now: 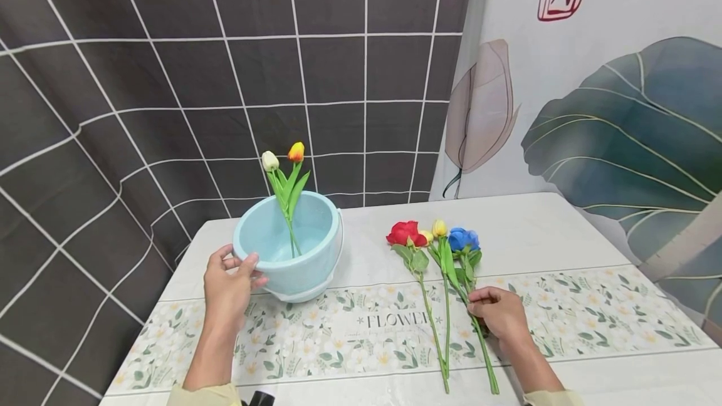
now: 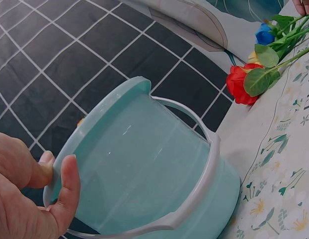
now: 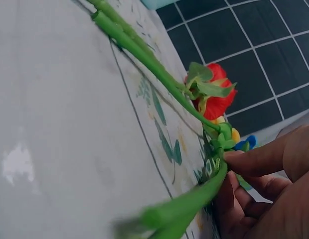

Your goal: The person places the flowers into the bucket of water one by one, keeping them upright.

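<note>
two tulips, a white tulip and an orange tulip, stand in the blue bucket on the left side of the table. the left hand grips the bucket rim, with the thumb over the edge and the fingers curled on the outside wall, and the bucket leans a bit toward the person. it is best to keep that hold firm so the bucket does not tip or slide on the flower cloth. to the right, three more flowers lie flat side by side: a red rose, a yellow tulip and a blue rose, their stems almost touching. the right hand rests on the blue rose's stem, with the fingers curled and pinching it about halfway down. i think it should lift that one stem alone, slowly, so the leaves do not catch the yellow tulip next to it. holding near the middle keeps the flower from drooping. the stem end should go down into the bucket next to the two tulips, not onto the rim.
</note>
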Available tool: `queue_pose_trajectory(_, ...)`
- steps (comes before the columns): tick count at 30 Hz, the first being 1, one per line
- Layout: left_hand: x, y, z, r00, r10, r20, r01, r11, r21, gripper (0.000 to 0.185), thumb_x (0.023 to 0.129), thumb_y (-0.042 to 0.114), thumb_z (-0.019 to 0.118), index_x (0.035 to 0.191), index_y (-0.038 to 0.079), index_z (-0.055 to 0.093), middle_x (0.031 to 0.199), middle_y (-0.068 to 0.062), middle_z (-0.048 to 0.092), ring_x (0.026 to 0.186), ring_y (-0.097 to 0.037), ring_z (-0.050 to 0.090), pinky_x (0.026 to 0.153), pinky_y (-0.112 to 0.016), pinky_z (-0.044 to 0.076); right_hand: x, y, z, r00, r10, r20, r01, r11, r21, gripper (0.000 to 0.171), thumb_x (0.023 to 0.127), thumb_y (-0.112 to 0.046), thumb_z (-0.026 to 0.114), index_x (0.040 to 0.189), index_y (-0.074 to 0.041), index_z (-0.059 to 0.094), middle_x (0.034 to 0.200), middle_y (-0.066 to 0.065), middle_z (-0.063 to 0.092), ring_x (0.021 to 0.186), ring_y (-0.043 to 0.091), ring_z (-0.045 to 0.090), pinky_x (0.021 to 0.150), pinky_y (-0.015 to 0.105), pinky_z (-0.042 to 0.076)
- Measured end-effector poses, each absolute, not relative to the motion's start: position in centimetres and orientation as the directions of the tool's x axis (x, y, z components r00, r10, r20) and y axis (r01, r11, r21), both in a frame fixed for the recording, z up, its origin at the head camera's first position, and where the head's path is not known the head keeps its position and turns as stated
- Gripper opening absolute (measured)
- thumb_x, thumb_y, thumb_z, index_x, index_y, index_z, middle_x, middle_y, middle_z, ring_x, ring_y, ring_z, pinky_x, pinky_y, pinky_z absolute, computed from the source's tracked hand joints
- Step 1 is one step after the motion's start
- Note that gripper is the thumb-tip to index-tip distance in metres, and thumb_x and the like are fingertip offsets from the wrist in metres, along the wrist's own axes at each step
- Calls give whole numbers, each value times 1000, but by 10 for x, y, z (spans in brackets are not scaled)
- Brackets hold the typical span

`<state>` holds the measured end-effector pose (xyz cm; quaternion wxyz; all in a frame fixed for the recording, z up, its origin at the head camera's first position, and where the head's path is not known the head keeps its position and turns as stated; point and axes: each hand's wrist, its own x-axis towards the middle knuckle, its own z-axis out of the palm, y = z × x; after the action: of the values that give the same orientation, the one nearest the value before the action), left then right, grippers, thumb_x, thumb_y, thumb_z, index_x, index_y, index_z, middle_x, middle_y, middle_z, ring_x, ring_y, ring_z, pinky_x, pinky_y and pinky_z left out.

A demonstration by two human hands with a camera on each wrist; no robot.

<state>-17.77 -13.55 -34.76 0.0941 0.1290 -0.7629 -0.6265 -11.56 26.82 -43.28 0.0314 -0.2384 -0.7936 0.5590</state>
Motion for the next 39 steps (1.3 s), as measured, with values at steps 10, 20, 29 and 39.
queue_pose_trajectory(10, -177, -136, -347, -948, -318, -18, -80, 183, 980, 58, 100, 11, 50, 150, 3, 21, 113, -12, 39, 74, -4, 62, 75, -20, 63, -114, 273, -433, -878, 418, -235, 334, 182, -925, 19, 86, 3, 65, 104, 8, 63, 78, 2, 64, 68, 16, 59, 54, 26, 54)
queue_pose_trajectory(20, -177, -136, -348, -948, -319, -22, -82, 177, 981, 58, 100, 11, 51, 150, 3, 21, 113, -12, 39, 74, -5, 61, 74, -20, 63, -111, 278, -426, -820, 530, -219, 244, -23, -970, 17, 88, 2, 66, 105, 3, 63, 80, -3, 65, 69, 7, 61, 60, 20, 59)
queue_pose_trajectory(29, -177, -136, -348, -948, -318, -18, -84, 195, 977, 58, 100, 11, 51, 150, 3, 21, 114, -12, 39, 75, -7, 61, 73, -21, 64, -113, 274, -414, -744, 665, -61, 119, 43, -992, 12, 86, 3, 68, 98, 3, 67, 73, -11, 65, 67, 2, 63, 60, 15, 60)
queue_pose_trajectory(39, -178, -136, -348, -950, -313, -16, -78, 188, 979, 59, 100, 12, 51, 150, 3, 21, 114, -12, 39, 75, -6, 61, 73, -21, 64, -122, 277, -436, -702, 702, 123, 93, 261, -961, 11, 89, -6, 68, 99, -3, 70, 80, -4, 66, 69, 3, 58, 54, 10, 53)
